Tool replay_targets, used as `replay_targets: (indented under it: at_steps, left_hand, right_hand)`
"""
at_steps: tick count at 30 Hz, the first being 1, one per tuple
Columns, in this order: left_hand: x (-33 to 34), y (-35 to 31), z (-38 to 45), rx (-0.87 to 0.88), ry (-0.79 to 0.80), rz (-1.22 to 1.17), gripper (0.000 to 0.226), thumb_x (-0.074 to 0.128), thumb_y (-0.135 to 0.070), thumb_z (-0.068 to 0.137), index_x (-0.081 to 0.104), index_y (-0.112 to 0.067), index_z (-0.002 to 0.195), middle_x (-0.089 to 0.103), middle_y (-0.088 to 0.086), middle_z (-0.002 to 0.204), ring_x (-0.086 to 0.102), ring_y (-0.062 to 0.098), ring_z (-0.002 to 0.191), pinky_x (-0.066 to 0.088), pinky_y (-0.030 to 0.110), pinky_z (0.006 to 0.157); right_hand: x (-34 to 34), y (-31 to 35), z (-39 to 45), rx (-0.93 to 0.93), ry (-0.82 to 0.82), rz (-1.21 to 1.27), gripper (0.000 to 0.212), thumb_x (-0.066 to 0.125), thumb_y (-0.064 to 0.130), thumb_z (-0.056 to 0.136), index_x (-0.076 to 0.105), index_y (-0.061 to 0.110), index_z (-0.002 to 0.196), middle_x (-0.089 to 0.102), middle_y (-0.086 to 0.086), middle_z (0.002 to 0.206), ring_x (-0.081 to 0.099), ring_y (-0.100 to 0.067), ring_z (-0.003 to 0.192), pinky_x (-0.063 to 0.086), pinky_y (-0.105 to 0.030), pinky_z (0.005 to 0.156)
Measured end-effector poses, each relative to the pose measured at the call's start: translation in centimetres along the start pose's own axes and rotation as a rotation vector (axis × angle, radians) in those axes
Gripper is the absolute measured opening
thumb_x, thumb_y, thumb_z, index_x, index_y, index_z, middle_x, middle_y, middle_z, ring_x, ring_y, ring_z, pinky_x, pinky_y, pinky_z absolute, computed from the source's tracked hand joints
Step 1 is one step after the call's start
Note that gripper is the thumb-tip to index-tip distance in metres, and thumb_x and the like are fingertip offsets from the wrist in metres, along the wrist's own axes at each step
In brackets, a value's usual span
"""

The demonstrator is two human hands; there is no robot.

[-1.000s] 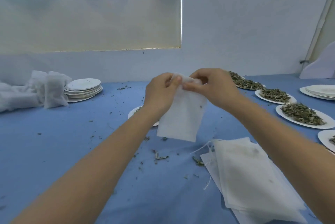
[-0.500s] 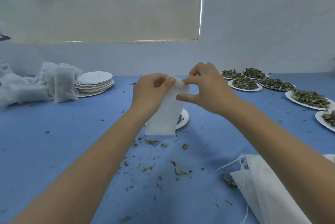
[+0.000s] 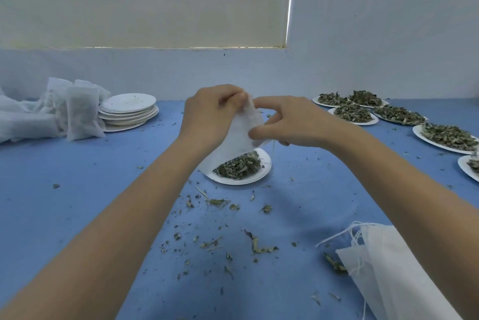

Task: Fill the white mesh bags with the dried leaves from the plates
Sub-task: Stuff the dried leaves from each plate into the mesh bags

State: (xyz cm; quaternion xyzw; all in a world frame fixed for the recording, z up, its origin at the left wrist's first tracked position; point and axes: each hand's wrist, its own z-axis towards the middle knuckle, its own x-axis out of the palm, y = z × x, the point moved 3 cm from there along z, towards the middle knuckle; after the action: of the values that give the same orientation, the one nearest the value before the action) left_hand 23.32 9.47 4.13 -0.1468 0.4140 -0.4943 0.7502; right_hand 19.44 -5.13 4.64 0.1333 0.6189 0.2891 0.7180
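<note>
White mesh bag (image 3: 234,135) hanging upright, mouth uppermost — both hands pinching its top edge

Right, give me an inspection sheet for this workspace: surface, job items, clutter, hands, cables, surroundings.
Surface: blue cloth covers the table.
Job items: one white bag held above a plate of leaves; more full plates far right; empty bags near right; filled bags far left.
Clutter: loose leaf bits scattered on the cloth; stack of empty plates at left.
Hands: left hand pinches the bag's top; right hand grips its other edge.
Cables: nothing seen.
Surroundings: pale wall, drawn window blind.
</note>
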Motion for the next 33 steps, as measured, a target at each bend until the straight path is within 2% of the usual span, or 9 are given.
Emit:
replay_targets:
  at_steps: [4,6,9,13,18,24,27,31,33]
  left_hand:
    - [-0.3,0.1,-0.2,0.038,0.018,0.050,0.020,0.049,-0.028,0.095,0.068,-0.025,0.102,0.064,-0.017,0.093,0.050,-0.004,0.087,0.032,0.003,0.071]
    - [-0.8,0.0,-0.6,0.106,0.030,0.124,0.029,0.046,-0.031,0.092,0.062,-0.024,0.115,0.063,-0.013,0.108,0.051,0.000,0.099,0.032,0.010,0.091]
    - [-1.5,0.1,-1.8,0.244,0.112,0.302,0.073,0.040,-0.051,0.068,0.046,-0.015,0.131,0.052,-0.007,0.117,0.043,0.007,0.109,0.020,0.028,0.104]
    - [-1.4,1.8,-2.8,0.296,0.171,0.543,0.106,0.064,-0.062,0.061,0.026,-0.005,0.141,0.039,0.007,0.136,0.028,0.016,0.122,0.015,0.039,0.109]
    - [-2.3,3.6,-2.4,0.328,0.093,0.666,0.067,0.041,-0.025,0.077,0.033,0.008,0.135,0.045,0.019,0.132,0.044,0.033,0.115,0.021,0.046,0.107]
    - [-3.9,6.3,-1.6,0.420,0.177,0.653,0.080,0.069,-0.003,0.064,0.032,0.012,0.134,0.049,0.026,0.121,0.049,0.042,0.107,0.038,0.045,0.093]
    - [-3.2,7.8,-1.5,0.338,0.221,0.662,0.067,0.066,-0.002,0.065,0.043,0.007,0.127,0.053,0.023,0.110,0.051,0.041,0.096,0.043,0.043,0.080]
    - [-1.6,10.3,-1.3,0.251,0.244,0.700,0.057,0.066,-0.008,0.071,0.048,0.000,0.124,0.054,0.018,0.110,0.051,0.037,0.097,0.039,0.039,0.079]
    - [-0.7,11.6,-1.2,0.196,0.270,0.682,0.059,0.065,-0.011,0.073,0.046,-0.006,0.128,0.053,0.013,0.117,0.050,0.033,0.103,0.035,0.035,0.082]
  right_hand:
    - [0.8,0.3,0.4,-0.022,0.081,0.091,0.050,0.057,0.020,0.081,0.050,0.048,0.123,0.052,0.013,0.045,0.045,-0.010,0.037,0.036,-0.014,0.040]
    - [1.3,0.4,0.9,-0.008,0.098,0.195,0.051,0.054,0.016,0.082,0.050,0.045,0.123,0.048,0.015,0.041,0.041,-0.012,0.035,0.034,-0.015,0.038]
    - [2.2,0.9,1.4,-0.016,0.183,0.416,0.047,0.046,0.011,0.084,0.053,0.037,0.122,0.061,0.011,0.060,0.033,-0.015,0.036,0.031,-0.017,0.038]
    - [3.8,1.8,2.3,-0.028,0.269,0.627,0.049,0.039,0.020,0.073,0.059,0.035,0.115,0.067,-0.012,0.095,0.029,-0.015,0.036,0.030,-0.018,0.039]
    - [5.5,2.8,3.4,-0.044,0.352,0.727,0.062,0.025,0.007,0.081,0.048,0.042,0.127,0.065,-0.020,0.113,0.029,-0.015,0.038,0.031,-0.019,0.041]
    - [6.0,3.0,4.9,-0.014,0.397,0.769,0.038,0.030,0.016,0.095,0.059,0.026,0.118,0.064,-0.005,0.080,0.028,-0.016,0.038,0.032,-0.020,0.040]
    - [6.5,2.4,5.8,0.004,0.416,0.723,0.030,0.037,0.020,0.095,0.060,0.014,0.114,0.067,-0.006,0.087,0.041,-0.016,0.040,0.037,-0.020,0.042]
    - [6.5,-0.5,6.9,0.037,0.201,0.490,0.021,0.052,0.023,0.092,0.068,0.020,0.105,0.074,0.001,0.087,0.061,-0.014,0.062,0.050,-0.021,0.055]
    - [5.9,-2.6,7.3,0.061,0.022,0.176,0.016,0.058,0.031,0.088,0.070,0.025,0.097,0.071,0.009,0.082,0.064,-0.014,0.073,0.051,-0.022,0.061]
